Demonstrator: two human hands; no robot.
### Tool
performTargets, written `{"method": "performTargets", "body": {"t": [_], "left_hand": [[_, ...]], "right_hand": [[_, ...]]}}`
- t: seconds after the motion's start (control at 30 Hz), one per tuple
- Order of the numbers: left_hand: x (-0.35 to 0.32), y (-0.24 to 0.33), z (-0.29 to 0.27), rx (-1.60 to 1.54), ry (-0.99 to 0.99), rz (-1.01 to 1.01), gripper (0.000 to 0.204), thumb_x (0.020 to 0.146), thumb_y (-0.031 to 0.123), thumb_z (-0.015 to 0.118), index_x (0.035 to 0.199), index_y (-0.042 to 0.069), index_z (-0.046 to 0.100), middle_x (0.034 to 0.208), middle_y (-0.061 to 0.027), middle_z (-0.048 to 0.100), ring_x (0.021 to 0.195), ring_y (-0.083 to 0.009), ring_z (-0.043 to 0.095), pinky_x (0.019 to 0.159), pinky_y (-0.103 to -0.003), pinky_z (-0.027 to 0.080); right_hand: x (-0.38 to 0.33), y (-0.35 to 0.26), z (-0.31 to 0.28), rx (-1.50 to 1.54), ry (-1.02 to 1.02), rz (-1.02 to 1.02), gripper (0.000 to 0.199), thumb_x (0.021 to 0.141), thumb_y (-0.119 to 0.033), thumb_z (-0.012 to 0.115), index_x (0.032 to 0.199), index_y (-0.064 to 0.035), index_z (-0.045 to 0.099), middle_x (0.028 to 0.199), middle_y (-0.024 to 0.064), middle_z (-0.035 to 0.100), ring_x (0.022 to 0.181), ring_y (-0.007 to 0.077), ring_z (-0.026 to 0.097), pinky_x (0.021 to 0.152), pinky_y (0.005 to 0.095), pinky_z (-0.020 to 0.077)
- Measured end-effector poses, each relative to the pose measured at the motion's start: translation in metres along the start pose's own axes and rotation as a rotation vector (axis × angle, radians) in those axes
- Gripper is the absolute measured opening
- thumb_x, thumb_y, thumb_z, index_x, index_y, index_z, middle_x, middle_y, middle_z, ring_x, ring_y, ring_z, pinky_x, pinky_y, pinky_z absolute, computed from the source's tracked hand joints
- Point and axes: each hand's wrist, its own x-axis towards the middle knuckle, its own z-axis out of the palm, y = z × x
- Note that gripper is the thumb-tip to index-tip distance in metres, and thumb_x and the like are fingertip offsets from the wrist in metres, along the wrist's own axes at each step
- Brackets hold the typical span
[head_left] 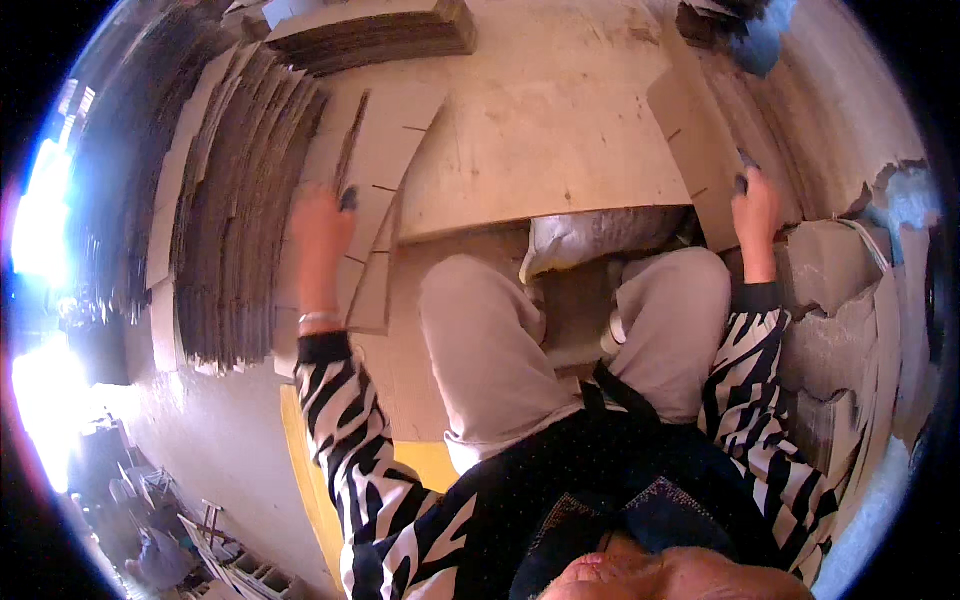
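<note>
My left hand, smeared by motion, is over a slotted cardboard sheet left of the wooden board. A dark cover shows on its thumb; how its fingers lie is unclear. On the other side, my right hand is closed, fingers curled at a brown cardboard sheet that also has dark slots. Dark covers sit on its thumb and forefinger. Between the two hands lies a flat wooden board.
Tall stacks of cardboard stand at the left, and another stack lies at the far end. Under the board's near edge is a whitish sack. Torn cardboard lies beside my right arm. Yellow board shows below my legs.
</note>
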Motion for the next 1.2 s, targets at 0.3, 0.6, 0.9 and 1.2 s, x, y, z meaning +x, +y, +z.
{"method": "performTargets", "body": {"t": [0.3, 0.6, 0.9, 1.2], "left_hand": [[0.077, 0.111, 0.135, 0.471, 0.052, -0.045, 0.027, 0.085, 0.025, 0.057, 0.103, 0.007, 0.065, 0.108, -0.0101, 0.061, 0.098, -0.0308, 0.057, 0.079, -0.047, 0.046], [0.059, 0.085, 0.105, -0.08, 0.081, 0.196, 0.014, 0.074, 0.013, 0.063, 0.085, 0.004, 0.065, 0.093, -0.0164, 0.062, 0.087, -0.0341, 0.059, 0.073, -0.04, 0.049], [0.035, 0.183, 0.128, -1.003, -0.266, -0.134, 0.03, 0.087, 0.027, 0.059, 0.084, -0.003, 0.067, 0.062, -0.0187, 0.06, 0.058, -0.0206, 0.056, 0.058, -0.038, 0.044], [0.021, 0.235, 0.105, -0.894, -0.295, 0.153, 0.024, 0.083, 0.01, 0.05, 0.096, -0.001, 0.067, 0.072, -0.0105, 0.061, 0.066, -0.016, 0.056, 0.06, -0.032, 0.044]], "right_hand": [[0.016, -0.137, 0.022, 0.052, -0.362, -0.313, 0.025, 0.079, -0.007, 0.055, 0.103, -0.0123, 0.06, 0.088, 0.0142, 0.067, 0.086, 0.0356, 0.065, 0.071, 0.0485, 0.0493], [0.011, -0.142, 0.074, 0.261, -0.279, -0.426, 0.019, 0.08, -0.009, 0.054, 0.098, -0.0104, 0.06, 0.084, 0.0124, 0.066, 0.082, 0.0338, 0.064, 0.068, 0.0468, 0.0497], [-0.002, -0.177, 0.058, 0.519, -0.177, -0.595, 0.02, 0.077, -0.008, 0.057, 0.096, -0.0098, 0.061, 0.079, 0.011, 0.062, 0.077, 0.0324, 0.063, 0.064, 0.0454, 0.0503], [-0.009, -0.156, 0.077, 0.33, -0.401, -0.515, 0.029, 0.072, -0.006, 0.06, 0.101, -0.0092, 0.058, 0.084, 0.0116, 0.064, 0.08, 0.035, 0.063, 0.066, 0.0478, 0.0488]]}}
